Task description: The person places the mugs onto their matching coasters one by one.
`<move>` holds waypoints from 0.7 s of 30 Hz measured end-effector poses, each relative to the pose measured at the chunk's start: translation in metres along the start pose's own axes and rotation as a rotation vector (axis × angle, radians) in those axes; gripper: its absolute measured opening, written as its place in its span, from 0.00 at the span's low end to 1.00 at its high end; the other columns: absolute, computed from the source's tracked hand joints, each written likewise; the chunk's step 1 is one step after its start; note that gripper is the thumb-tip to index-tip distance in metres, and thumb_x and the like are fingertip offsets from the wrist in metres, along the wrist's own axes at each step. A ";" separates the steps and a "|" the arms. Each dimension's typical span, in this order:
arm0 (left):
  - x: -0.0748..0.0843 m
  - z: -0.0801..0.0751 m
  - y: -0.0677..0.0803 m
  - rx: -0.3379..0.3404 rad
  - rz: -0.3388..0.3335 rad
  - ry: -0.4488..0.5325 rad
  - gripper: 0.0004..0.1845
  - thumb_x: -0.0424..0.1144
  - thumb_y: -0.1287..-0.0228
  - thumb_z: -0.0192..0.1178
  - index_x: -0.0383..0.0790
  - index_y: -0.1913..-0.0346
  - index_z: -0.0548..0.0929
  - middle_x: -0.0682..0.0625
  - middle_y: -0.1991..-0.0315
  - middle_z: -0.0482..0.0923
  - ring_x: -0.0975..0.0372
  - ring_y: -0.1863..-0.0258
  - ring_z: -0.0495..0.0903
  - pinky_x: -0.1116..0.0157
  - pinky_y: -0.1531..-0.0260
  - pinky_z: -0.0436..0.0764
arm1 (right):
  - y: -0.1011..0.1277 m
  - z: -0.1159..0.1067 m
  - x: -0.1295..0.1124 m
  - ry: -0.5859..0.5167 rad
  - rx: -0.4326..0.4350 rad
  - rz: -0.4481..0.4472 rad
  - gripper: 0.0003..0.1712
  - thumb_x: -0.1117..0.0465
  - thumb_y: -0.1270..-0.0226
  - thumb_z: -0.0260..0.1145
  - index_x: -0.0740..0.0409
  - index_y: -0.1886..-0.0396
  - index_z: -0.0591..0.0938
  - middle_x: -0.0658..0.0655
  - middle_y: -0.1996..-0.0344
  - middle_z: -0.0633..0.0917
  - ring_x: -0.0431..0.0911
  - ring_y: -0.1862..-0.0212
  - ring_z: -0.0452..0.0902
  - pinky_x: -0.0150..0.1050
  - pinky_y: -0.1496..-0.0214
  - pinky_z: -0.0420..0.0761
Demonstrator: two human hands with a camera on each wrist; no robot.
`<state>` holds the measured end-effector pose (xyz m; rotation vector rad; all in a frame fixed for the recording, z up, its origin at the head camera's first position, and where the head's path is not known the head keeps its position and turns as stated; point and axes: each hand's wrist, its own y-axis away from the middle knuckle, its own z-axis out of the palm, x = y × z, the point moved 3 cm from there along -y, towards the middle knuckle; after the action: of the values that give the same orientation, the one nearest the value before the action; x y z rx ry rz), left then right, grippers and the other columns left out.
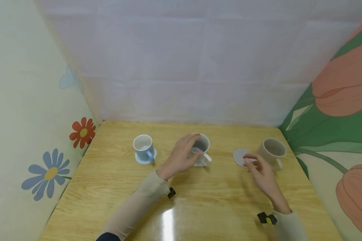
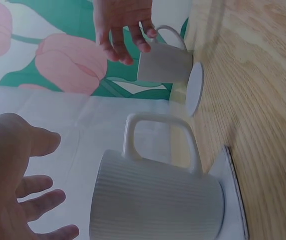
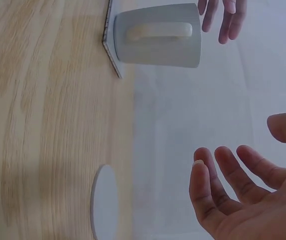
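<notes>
Left hand (image 1: 181,157) fingers spread loose over white mug (image 1: 201,147), mid-table on square coaster (image 1: 199,163); no grip. Right hand (image 1: 260,172) open beside beige mug (image 1: 272,152), round coaster (image 1: 240,157). Ceramic: rigid, weighty, glaze slick, breakable. Best hold: handle (image 2: 155,142).

Three obstacles line the far half of the wooden table (image 1: 199,207): a blue mug (image 1: 143,147), a ribbed white mug (image 1: 201,147) and a beige mug (image 1: 271,152), with gaps between them and bare near wood.

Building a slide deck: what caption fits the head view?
Left hand over the white mug, right hand by a round coaster and beige mug.
</notes>
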<state>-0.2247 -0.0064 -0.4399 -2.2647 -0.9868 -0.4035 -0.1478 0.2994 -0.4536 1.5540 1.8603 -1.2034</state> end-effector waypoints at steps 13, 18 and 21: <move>0.021 0.014 -0.013 -0.036 0.037 -0.007 0.32 0.48 0.21 0.63 0.40 0.21 0.69 0.44 0.23 0.71 0.49 0.23 0.69 0.43 0.26 0.73 | 0.003 -0.020 0.005 -0.008 0.059 -0.017 0.14 0.67 0.17 0.60 0.71 0.40 0.81 0.31 0.53 0.84 0.24 0.57 0.82 0.23 0.59 0.83; 0.030 0.018 -0.020 -0.064 0.068 -0.015 0.33 0.50 0.18 0.59 0.37 0.20 0.67 0.43 0.21 0.70 0.49 0.21 0.68 0.48 0.20 0.67 | 0.001 -0.027 0.008 0.000 0.070 -0.008 0.15 0.67 0.17 0.60 0.70 0.40 0.81 0.26 0.55 0.83 0.24 0.57 0.83 0.23 0.60 0.84; 0.036 0.021 -0.024 -0.081 0.073 -0.022 0.34 0.49 0.18 0.59 0.37 0.20 0.66 0.43 0.21 0.69 0.51 0.21 0.68 0.48 0.21 0.68 | 0.003 -0.032 0.011 0.009 0.081 0.007 0.15 0.67 0.18 0.61 0.70 0.39 0.80 0.26 0.54 0.83 0.23 0.57 0.83 0.21 0.59 0.83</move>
<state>-0.2175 0.0393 -0.4280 -2.3748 -0.9109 -0.3937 -0.1421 0.3317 -0.4463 1.6101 1.8313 -1.2858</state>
